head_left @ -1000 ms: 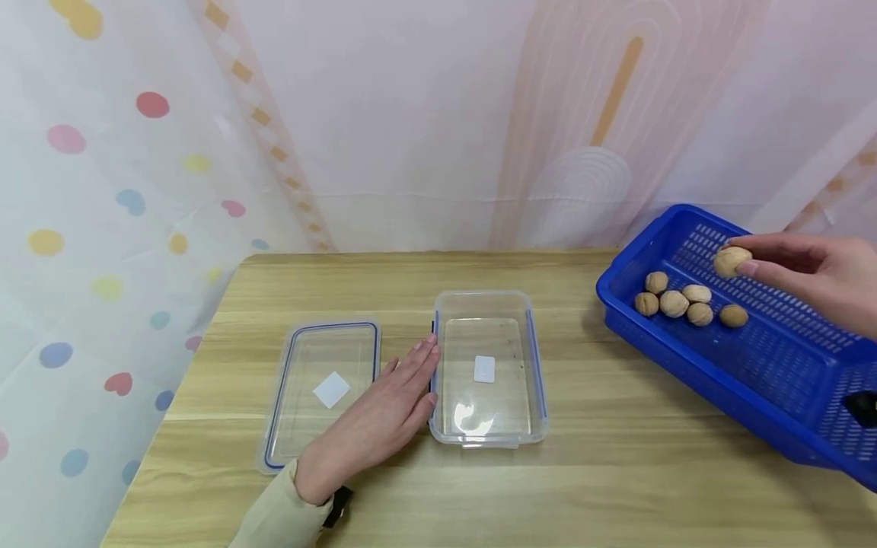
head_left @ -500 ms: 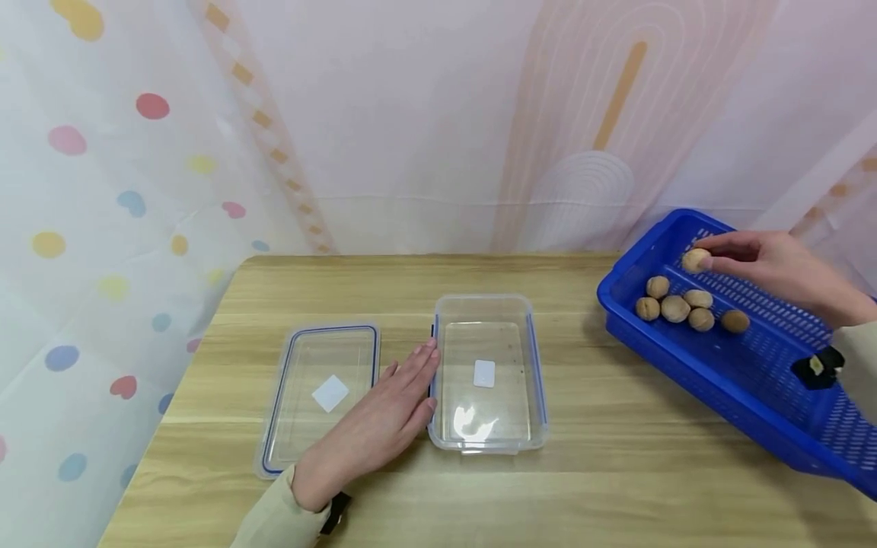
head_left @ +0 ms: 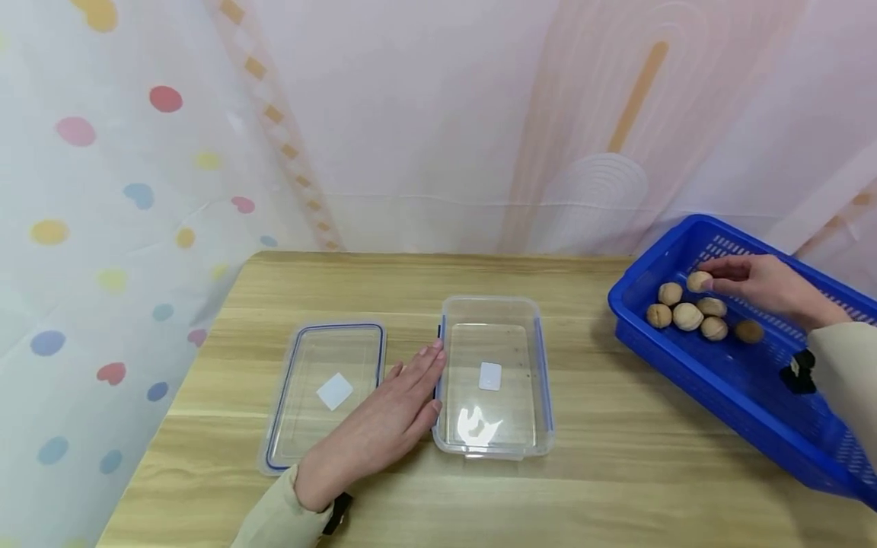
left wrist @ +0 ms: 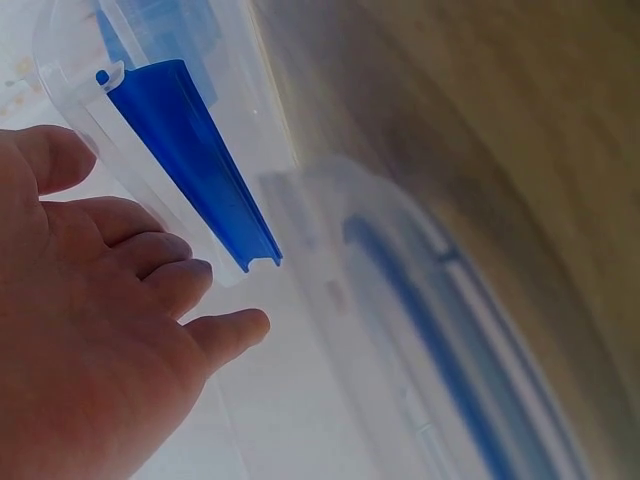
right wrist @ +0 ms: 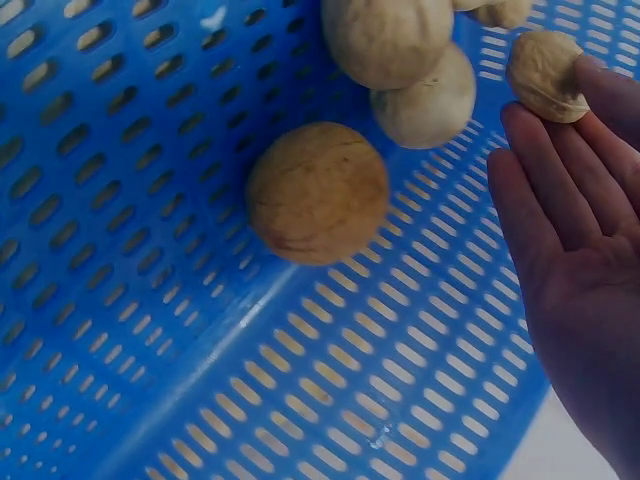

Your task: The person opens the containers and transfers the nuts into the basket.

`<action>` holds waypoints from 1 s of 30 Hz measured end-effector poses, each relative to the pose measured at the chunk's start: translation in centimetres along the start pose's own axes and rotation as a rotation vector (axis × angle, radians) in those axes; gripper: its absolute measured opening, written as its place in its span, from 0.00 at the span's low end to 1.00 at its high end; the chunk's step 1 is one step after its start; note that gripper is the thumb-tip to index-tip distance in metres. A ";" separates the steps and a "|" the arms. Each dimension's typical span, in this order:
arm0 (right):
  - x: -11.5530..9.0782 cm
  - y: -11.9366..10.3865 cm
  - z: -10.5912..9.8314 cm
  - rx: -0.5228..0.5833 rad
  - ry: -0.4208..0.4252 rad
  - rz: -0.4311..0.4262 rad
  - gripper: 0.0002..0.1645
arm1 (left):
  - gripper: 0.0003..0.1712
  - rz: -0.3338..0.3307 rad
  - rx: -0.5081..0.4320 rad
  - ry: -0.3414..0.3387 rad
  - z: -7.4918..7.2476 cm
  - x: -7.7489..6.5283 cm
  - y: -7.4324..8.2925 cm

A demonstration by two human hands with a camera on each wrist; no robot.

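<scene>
My right hand (head_left: 770,285) pinches a walnut (head_left: 699,281) between thumb and fingers, low inside the blue basket (head_left: 692,388). Several more walnuts (head_left: 687,317) lie on the basket floor just in front of it; a darker one (right wrist: 318,193) shows large in the right wrist view. With fingers straight, my left hand (head_left: 380,422) touches the left wall of a clear plastic container (head_left: 493,434), which holds no walnuts. In the left wrist view a blue latch (left wrist: 195,165) runs along that wall beside the fingertips.
A clear lid (head_left: 322,350) with a blue seal lies flat left of the container, partly under the left forearm. A patterned cloth (head_left: 425,122) hangs behind the wooden table (head_left: 589,487). The basket stands at the table's right side.
My right hand has moved left and then down into the basket with the walnut, toward the other walnuts. The left hand stays at the container. The head view has shifted slightly.
</scene>
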State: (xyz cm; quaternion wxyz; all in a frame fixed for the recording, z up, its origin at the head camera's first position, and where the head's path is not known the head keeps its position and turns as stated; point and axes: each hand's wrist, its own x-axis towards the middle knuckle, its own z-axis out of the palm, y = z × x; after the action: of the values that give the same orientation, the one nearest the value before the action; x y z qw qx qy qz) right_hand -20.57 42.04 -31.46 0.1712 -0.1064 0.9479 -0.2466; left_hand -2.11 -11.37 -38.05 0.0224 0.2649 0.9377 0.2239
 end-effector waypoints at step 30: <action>-1.9 -1.7 -0.7 0.000 0.036 0.071 0.46 | 0.35 0.026 -0.006 0.026 -0.4 0.2 -0.3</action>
State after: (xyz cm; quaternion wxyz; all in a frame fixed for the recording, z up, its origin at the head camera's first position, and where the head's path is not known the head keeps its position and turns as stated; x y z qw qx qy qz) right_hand -18.92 41.41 -29.54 0.1627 -0.0681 0.9541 -0.2420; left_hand -2.49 -11.65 -37.78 0.0083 0.2740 0.9337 0.2303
